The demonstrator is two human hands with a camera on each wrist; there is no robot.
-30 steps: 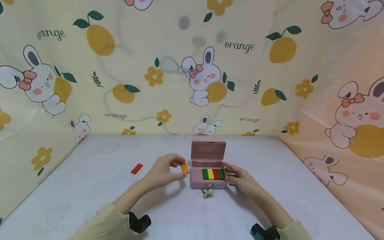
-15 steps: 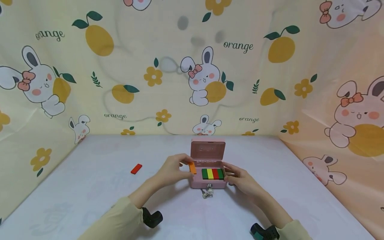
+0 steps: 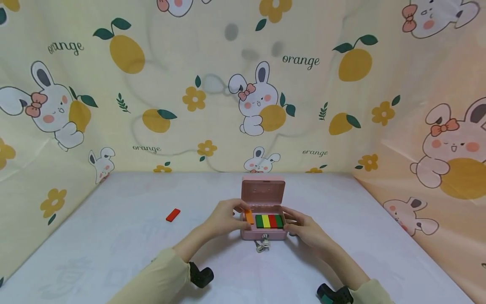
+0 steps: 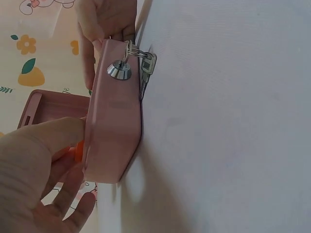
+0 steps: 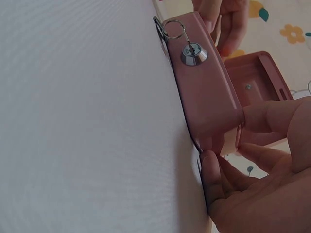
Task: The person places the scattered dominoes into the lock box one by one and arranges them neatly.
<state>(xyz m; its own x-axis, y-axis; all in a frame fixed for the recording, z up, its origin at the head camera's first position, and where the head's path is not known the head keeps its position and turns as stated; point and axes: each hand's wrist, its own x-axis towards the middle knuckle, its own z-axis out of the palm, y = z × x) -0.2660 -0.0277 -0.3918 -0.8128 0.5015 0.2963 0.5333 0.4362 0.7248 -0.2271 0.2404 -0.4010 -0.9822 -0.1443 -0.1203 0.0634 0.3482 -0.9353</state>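
A small pink metal cash box (image 3: pixel 273 235) stands on the table with its lid (image 3: pixel 263 191) raised. Inside, towards its right, a row of several green, yellow and red blocks (image 3: pixel 269 221) lies side by side. My left hand (image 3: pixel 225 217) pinches an orange block (image 3: pixel 249 217) between thumb and fingers, over the left part of the box interior. In the left wrist view the front wall hides most of this block. My right hand (image 3: pixel 306 227) holds the box's right side; in the right wrist view its fingers (image 5: pixel 267 116) reach over the rim and along the side wall.
A red block (image 3: pixel 173 215) lies on the white table (image 3: pixel 125 236) to the left of the box. Keys on a ring (image 3: pixel 262 245) hang from the lock (image 4: pixel 119 70) on the front wall. A patterned curtain (image 3: pixel 182 139) stands behind and along both sides.
My left hand has carried the orange block rightwards, from beside the box to over its interior, and lowered it slightly. My right hand has stayed at the box's right side.
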